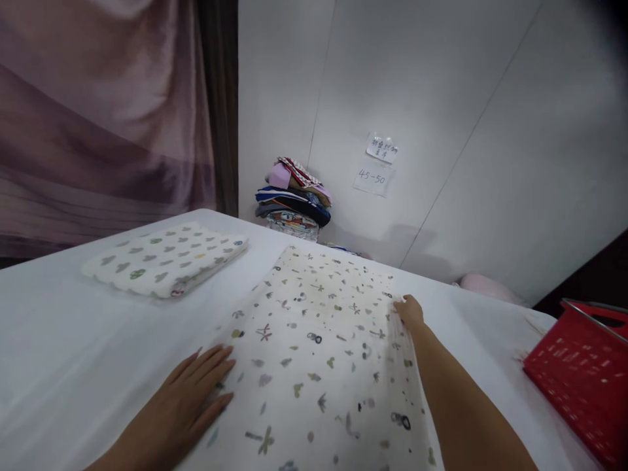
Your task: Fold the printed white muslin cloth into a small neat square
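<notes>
A white cloth [314, 353] printed with small plants and animals lies spread lengthwise in front of me. My left hand [196, 392] rests flat on its left edge, fingers stretched out. On the far right edge, my right hand [409, 313] has its fingers closed on the cloth's border; the fingertips are partly hidden. To the left lies a folded white cloth [167, 258] with grey cloud-like shapes and a scalloped edge, apart from both hands.
Both cloths lie on a white-covered table [63, 340]. A red plastic basket [583, 373] stands at the right edge. Behind the table rises a stack of folded fabrics [294, 199] against a white wall with paper notes [373, 178]. A pinkish curtain [108, 118] hangs at left.
</notes>
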Available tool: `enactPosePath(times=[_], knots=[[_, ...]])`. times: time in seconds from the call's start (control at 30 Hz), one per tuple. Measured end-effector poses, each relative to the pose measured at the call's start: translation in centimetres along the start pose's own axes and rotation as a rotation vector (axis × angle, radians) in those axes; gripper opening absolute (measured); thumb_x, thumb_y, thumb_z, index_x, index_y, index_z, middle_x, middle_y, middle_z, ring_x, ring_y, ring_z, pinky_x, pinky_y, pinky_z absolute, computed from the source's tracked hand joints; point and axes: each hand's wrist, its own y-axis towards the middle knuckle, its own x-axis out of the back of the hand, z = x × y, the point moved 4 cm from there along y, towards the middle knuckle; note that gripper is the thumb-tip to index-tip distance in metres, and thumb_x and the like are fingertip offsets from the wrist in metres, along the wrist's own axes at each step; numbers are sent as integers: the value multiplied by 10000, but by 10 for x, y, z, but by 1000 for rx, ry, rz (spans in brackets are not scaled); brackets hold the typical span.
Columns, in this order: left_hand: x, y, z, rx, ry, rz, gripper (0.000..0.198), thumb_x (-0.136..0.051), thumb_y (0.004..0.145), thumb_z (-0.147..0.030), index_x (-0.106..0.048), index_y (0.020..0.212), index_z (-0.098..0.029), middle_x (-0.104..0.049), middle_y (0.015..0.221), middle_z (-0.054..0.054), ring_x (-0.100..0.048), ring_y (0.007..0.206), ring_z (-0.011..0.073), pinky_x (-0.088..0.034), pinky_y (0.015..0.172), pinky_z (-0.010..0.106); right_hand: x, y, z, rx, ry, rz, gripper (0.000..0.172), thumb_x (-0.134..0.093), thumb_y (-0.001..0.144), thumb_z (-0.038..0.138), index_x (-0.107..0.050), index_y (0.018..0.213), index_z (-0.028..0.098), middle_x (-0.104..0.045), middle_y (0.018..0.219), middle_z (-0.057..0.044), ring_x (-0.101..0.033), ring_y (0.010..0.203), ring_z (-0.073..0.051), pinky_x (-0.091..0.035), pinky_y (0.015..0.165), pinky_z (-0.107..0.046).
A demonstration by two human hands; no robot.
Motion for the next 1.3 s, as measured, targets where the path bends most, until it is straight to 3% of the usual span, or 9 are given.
enactPosePath(times=[0.13, 0.27, 0.4, 0.5, 0.67, 0.8, 0.93, 1.13, 1.3], knots=[[2, 0, -2, 3, -27, -24, 543, -453, 847, -585, -516, 1302, -296, -417, 1408, -6, -405, 1290, 266, -305, 1098, 422, 6, -12, -1, -20, 8, 28, 626, -548, 817, 411, -397, 1338, 98, -499, 1301, -202, -462, 1221, -304, -420, 919, -363], [9, 5, -6, 7, -67, -15, 531, -432, 855, -577, -549, 1272, -269, -451, 1388, 19, -416, 1283, 252, -295, 1101, 406, 13, -46, -9, -38, 73, 84, 670, -582, 796, 406, -380, 1357, 99, -517, 1282, -196, -539, 1131, -283, -472, 821, -325], [18, 11, -11, 19, -108, 74, 527, -400, 871, -541, -561, 1260, -223, -451, 1386, 61, -399, 1294, 264, -303, 1085, 443, 25, -102, -28, -81, 179, 148, 701, -571, 792, 452, -362, 1372, 117, -585, 1180, -179, -623, 940, -245, -505, 653, -294], [21, 8, -13, 20, -147, 91, 519, -401, 871, -524, -550, 1269, -226, -441, 1396, 70, -367, 1314, 269, -267, 1093, 469, 34, -152, -45, -99, 248, 205, 704, -555, 796, 483, -353, 1382, 149, -662, 939, -110, -640, 744, -207, -490, 563, -278], [26, -9, -31, -9, -195, 117, 488, -428, 866, -496, -563, 1249, -225, -446, 1394, 90, -353, 1318, 287, -218, 1098, 514, 40, -238, -74, -93, 484, 340, 775, -596, 774, 457, -268, 1420, 181, -587, 685, 10, -573, 564, -157, -432, 484, -246], [39, -22, -78, -92, -262, 169, 456, -414, 884, -498, -566, 1224, -235, -449, 1396, 81, -347, 1320, 287, -208, 1093, 540, 46, -297, -90, -90, 628, 390, 821, -639, 754, 431, -230, 1426, 198, -507, 598, 68, -518, 510, -121, -389, 450, -209], [56, -31, -156, -289, -395, 198, 430, -411, 905, -491, -529, 1241, -250, -445, 1399, 65, -341, 1321, 270, -210, 1098, 524, 52, -336, -102, -142, 751, 410, 816, -642, 764, 429, -218, 1428, 216, -529, 603, 61, -538, 524, -129, -445, 456, -226], [62, -33, -270, -561, -542, 208, 421, -589, 829, -426, -535, 1189, -214, -539, 1278, 83, -455, 1200, 259, -307, 1043, 467, 56, -361, -114, -200, 900, 368, 753, -622, 809, 301, -209, 1426, 179, -626, 686, -7, -629, 574, -158, -521, 523, -270], [45, -19, -311, -542, -542, 183, 348, -586, 828, -362, -566, 1109, -158, -612, 1091, 103, -541, 1032, 266, -426, 874, 415, 54, -367, -116, -167, 977, 332, 713, -586, 820, 240, -216, 1425, 164, -622, 627, 1, -633, 546, -159, -506, 503, -253]])
